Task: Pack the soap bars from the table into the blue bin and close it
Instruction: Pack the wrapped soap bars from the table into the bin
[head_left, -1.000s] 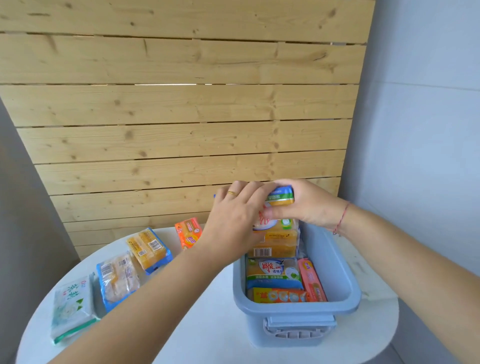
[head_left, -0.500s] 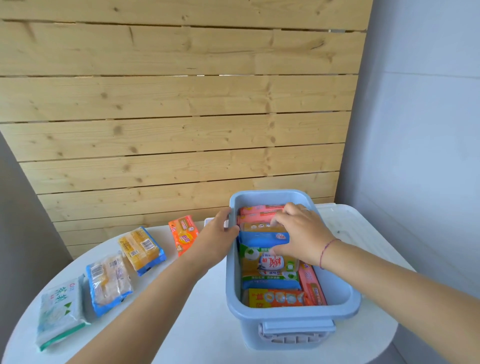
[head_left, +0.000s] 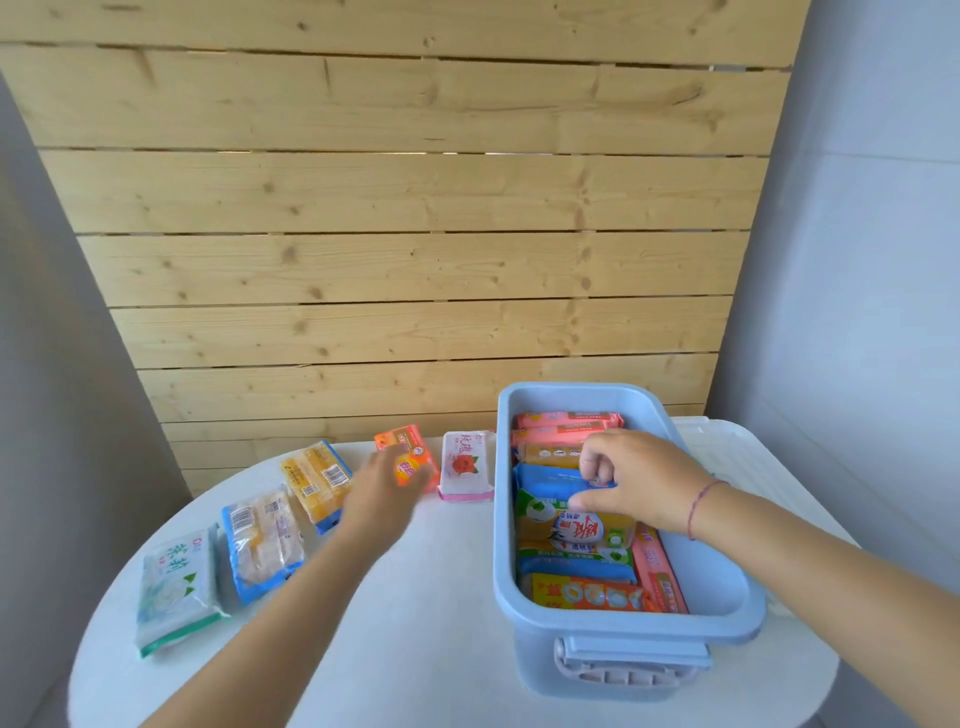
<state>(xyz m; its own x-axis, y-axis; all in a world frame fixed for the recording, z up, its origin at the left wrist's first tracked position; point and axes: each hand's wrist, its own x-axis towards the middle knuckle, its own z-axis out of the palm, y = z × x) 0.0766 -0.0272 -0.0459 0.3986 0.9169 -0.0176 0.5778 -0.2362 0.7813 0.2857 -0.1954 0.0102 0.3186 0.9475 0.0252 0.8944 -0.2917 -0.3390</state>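
Observation:
The blue bin (head_left: 501, 525) stands open on the right of the white round table (head_left: 415, 654), packed with several wrapped soap bars. My right hand (head_left: 639, 486) is inside it, thumb and curled fingers pinching a blue soap bar (head_left: 545, 480) that lies among the others. My left hand (head_left: 382, 496) is blurred, fingers apart, low over the table and partly over an orange soap bar (head_left: 402, 447). On the table to the left lie a pink rose bar (head_left: 465, 465), a yellow bar (head_left: 317, 478), a blue-edged bar (head_left: 262, 540) and a green-white bar (head_left: 176, 587).
A white lid (head_left: 719, 441) lies behind and to the right of the bin. A wooden slat wall (head_left: 405, 260) rises directly behind the table. The bin's latch handle (head_left: 628, 665) faces me at the table's near edge.
My left hand left the bin's rim and swept left over the table to the orange bar. My right hand set the blue bar down among the others and stays on it.

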